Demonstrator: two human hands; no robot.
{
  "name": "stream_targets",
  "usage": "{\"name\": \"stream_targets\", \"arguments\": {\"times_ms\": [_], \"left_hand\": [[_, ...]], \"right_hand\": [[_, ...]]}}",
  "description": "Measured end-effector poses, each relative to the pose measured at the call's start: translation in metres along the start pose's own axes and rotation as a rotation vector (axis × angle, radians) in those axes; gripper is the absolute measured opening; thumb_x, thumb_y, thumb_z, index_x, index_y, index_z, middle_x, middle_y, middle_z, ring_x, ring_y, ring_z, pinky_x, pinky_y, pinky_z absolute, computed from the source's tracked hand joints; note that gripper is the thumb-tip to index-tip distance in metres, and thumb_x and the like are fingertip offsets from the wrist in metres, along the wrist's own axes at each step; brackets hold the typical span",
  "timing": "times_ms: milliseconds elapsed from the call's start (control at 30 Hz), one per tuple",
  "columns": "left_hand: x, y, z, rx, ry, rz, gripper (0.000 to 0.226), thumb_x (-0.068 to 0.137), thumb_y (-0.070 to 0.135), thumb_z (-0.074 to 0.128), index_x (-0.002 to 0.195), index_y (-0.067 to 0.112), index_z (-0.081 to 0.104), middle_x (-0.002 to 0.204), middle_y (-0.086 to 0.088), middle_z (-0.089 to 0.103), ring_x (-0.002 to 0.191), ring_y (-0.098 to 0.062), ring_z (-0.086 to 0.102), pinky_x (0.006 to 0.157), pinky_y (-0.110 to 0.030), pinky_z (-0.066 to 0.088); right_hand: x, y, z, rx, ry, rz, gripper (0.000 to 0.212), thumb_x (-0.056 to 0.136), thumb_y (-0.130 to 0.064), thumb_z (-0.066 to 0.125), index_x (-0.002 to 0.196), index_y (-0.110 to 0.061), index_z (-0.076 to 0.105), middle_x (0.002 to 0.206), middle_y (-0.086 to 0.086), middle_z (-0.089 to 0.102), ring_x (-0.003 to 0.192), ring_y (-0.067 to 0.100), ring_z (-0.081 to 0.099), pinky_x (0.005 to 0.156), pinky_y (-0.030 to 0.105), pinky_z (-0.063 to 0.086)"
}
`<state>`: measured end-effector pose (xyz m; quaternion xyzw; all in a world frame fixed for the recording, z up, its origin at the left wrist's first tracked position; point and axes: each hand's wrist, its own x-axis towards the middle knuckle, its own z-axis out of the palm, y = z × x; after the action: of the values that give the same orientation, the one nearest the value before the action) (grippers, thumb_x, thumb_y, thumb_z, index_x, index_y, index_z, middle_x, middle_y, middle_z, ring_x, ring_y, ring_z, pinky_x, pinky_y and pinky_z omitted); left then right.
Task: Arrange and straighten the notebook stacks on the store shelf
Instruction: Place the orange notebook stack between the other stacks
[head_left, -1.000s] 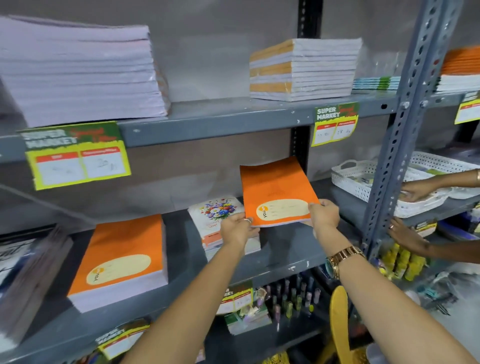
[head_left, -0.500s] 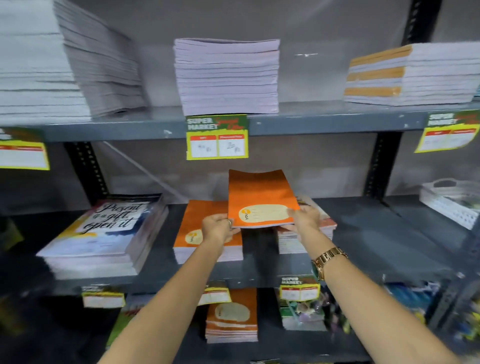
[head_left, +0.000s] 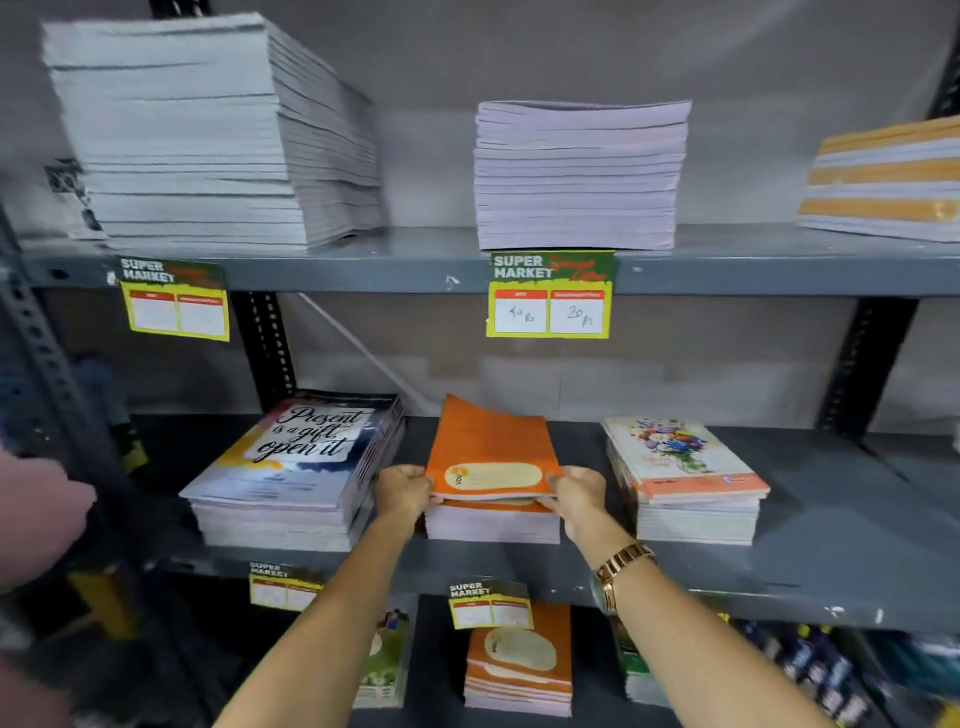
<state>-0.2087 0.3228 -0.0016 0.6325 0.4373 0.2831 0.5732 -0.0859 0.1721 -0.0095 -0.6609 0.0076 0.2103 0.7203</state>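
Observation:
An orange notebook with a cream oval label lies tilted on top of the orange notebook stack in the middle of the grey middle shelf. My left hand grips its near left corner and my right hand grips its near right corner. Its far edge is lifted and curled. Left of it stands a stack with "Present is a gift, open it" covers. To the right is a floral-cover stack.
The upper shelf carries a tall white stack, a lilac stack and an orange-striped stack. Price tags hang from shelf edges. More notebooks sit below. A pink sleeve shows at far left.
The view swung left while I carried the orange notebook from in front of the floral stack. It has come down from mid-air onto the orange stack, both hands still on it.

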Motion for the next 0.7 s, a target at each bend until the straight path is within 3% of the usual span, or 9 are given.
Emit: {"name": "stream_targets", "arguments": {"times_ms": [67, 200, 300, 333, 400, 533, 700], "left_hand": [[0.003, -0.003, 0.001, 0.026, -0.002, 0.005, 0.02, 0.087, -0.011, 0.051, 0.104, -0.012, 0.061, 0.112, -0.03, 0.064, 0.05, -0.017, 0.061, 0.051, -0.022, 0.055], [0.006, -0.011, 0.005, 0.097, -0.003, 0.075, 0.027, 0.087, -0.005, 0.057, 0.113, -0.013, 0.058, 0.111, -0.029, 0.065, 0.059, -0.026, 0.063, 0.04, -0.012, 0.051], [0.003, -0.009, 0.005, 0.243, 0.028, 0.175, 0.017, 0.084, -0.006, 0.059, 0.099, -0.007, 0.067, 0.102, -0.023, 0.07, 0.073, -0.03, 0.067, 0.068, -0.034, 0.06], [0.0, -0.009, 0.005, 0.317, 0.054, 0.21, 0.015, 0.084, -0.006, 0.059, 0.092, -0.004, 0.071, 0.1, -0.02, 0.072, 0.083, -0.03, 0.068, 0.077, -0.036, 0.058], [-0.006, -0.008, 0.004, 0.433, 0.102, 0.287, 0.015, 0.083, -0.003, 0.06, 0.087, 0.003, 0.073, 0.099, -0.015, 0.073, 0.09, -0.026, 0.067, 0.081, -0.032, 0.055], [-0.014, -0.009, 0.003, 0.637, 0.073, 0.488, 0.019, 0.089, 0.009, 0.057, 0.104, 0.007, 0.068, 0.112, -0.013, 0.065, 0.096, -0.027, 0.064, 0.082, -0.033, 0.052], [-0.013, -0.013, -0.001, 0.845, -0.08, 0.655, 0.027, 0.093, 0.011, 0.049, 0.118, 0.008, 0.059, 0.121, -0.011, 0.058, 0.107, -0.025, 0.058, 0.088, -0.035, 0.05]], "right_hand": [[0.006, 0.009, 0.002, -0.087, 0.033, -0.027, 0.017, 0.089, 0.005, 0.057, 0.104, 0.006, 0.063, 0.108, 0.022, 0.066, 0.099, 0.036, 0.065, 0.085, 0.041, 0.057], [0.013, 0.014, 0.002, -0.452, 0.05, -0.151, 0.014, 0.086, -0.007, 0.063, 0.098, -0.003, 0.069, 0.106, 0.016, 0.07, 0.089, 0.026, 0.061, 0.085, 0.037, 0.052], [0.012, 0.008, 0.001, -0.595, 0.027, -0.248, 0.017, 0.084, -0.008, 0.065, 0.1, -0.005, 0.068, 0.107, 0.016, 0.07, 0.095, 0.03, 0.064, 0.077, 0.031, 0.048], [0.01, 0.006, 0.001, -0.669, 0.025, -0.281, 0.018, 0.085, -0.009, 0.064, 0.102, -0.005, 0.067, 0.108, 0.016, 0.07, 0.098, 0.031, 0.064, 0.076, 0.03, 0.049], [0.006, 0.006, 0.0, -0.816, 0.028, -0.354, 0.02, 0.086, -0.011, 0.062, 0.105, -0.005, 0.067, 0.11, 0.014, 0.069, 0.1, 0.032, 0.064, 0.079, 0.033, 0.053], [-0.006, 0.009, -0.005, -0.972, 0.079, -0.562, 0.018, 0.087, -0.005, 0.058, 0.103, -0.005, 0.067, 0.114, 0.015, 0.066, 0.103, 0.031, 0.063, 0.082, 0.036, 0.054], [-0.012, 0.015, -0.014, -1.042, -0.006, -0.676, 0.025, 0.093, -0.008, 0.051, 0.115, -0.006, 0.062, 0.122, 0.013, 0.063, 0.109, 0.03, 0.062, 0.087, 0.037, 0.053]]}}
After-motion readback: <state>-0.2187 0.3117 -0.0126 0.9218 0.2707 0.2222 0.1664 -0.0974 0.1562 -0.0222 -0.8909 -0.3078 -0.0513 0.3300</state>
